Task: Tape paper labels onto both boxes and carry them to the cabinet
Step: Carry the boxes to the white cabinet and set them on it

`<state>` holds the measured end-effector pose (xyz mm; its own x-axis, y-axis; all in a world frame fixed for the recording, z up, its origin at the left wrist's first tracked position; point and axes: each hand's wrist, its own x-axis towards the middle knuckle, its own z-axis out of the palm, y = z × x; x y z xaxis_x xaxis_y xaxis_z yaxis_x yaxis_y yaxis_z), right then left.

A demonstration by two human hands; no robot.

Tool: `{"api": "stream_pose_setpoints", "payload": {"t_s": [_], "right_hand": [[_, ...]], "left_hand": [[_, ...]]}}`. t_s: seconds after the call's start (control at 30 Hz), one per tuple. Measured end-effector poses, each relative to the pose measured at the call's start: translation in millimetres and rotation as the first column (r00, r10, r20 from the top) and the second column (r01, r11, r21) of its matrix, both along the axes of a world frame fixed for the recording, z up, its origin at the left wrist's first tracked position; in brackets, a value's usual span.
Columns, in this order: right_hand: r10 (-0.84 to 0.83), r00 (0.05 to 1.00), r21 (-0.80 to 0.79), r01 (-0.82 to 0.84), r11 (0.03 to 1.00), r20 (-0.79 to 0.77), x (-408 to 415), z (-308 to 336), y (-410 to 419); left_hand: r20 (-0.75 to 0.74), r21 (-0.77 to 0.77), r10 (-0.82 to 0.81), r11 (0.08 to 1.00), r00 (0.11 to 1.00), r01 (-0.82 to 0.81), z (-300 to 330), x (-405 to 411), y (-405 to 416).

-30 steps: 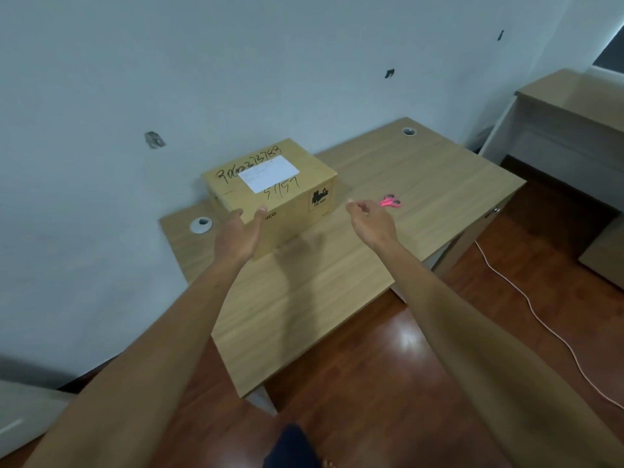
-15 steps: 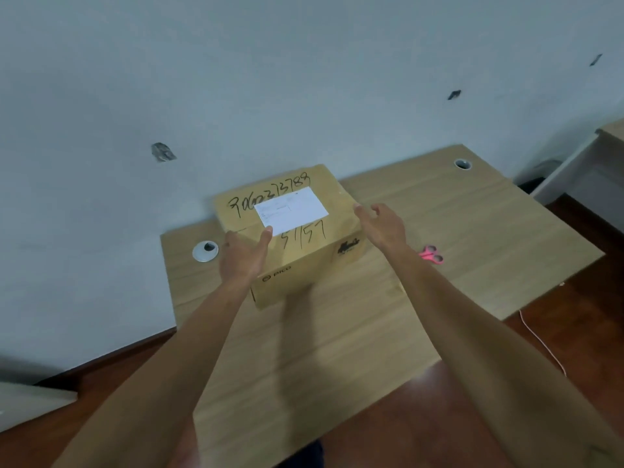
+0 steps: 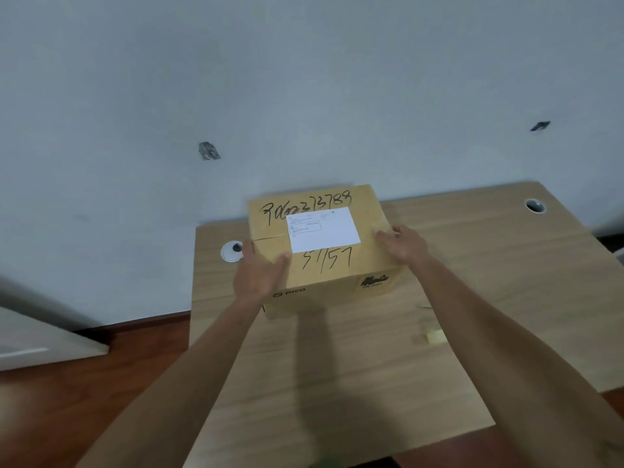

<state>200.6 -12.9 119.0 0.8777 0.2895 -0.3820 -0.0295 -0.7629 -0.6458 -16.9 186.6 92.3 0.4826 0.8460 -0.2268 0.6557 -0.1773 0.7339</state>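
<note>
I see one cardboard box [image 3: 324, 251] on the wooden desk [image 3: 354, 366], pushed close to the grey wall [image 3: 304, 79]. My left hand [image 3: 260, 275] sits on the box's left edge near the front corner, palm against the side, thumb lying up over the top face just left of the paper label [image 3: 323, 229]; the fingers on the far side are hidden, so how far they wrap I cannot tell. My right hand [image 3: 403, 244] is on the box's right edge, fingers curled over the top rim, just right of the label. So both hands are clamped on the box, one on each side, with the box between them.

The white label lies flat on the top face, roughly centred, between the two hands. Black marker digits run above it, more marker writing below it, toward me. The front face shows a "PICO" logo under my left wrist and a dark print under my right wrist.

Left of my left hand, touching distance from the fingers, is a round cable grommet [image 3: 232, 251] in the desk. A second grommet [image 3: 535, 206] is well to the right of my right hand. Near my right forearm a small strip of tape [image 3: 435, 336] lies on the desk. Reddish wood floor [image 3: 84, 383] shows under my left arm.
</note>
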Motion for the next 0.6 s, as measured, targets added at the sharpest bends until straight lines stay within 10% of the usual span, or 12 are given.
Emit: {"api": "stream_pose_setpoints", "payload": {"t_s": [0.6], "right_hand": [[0.364, 0.931, 0.17, -0.352, 0.92, -0.039, -25.8, -20.1, 26.1]], "left_hand": [[0.111, -0.22, 0.373, 0.913, 0.921, -0.343, 0.3, -87.9, -35.9]]}}
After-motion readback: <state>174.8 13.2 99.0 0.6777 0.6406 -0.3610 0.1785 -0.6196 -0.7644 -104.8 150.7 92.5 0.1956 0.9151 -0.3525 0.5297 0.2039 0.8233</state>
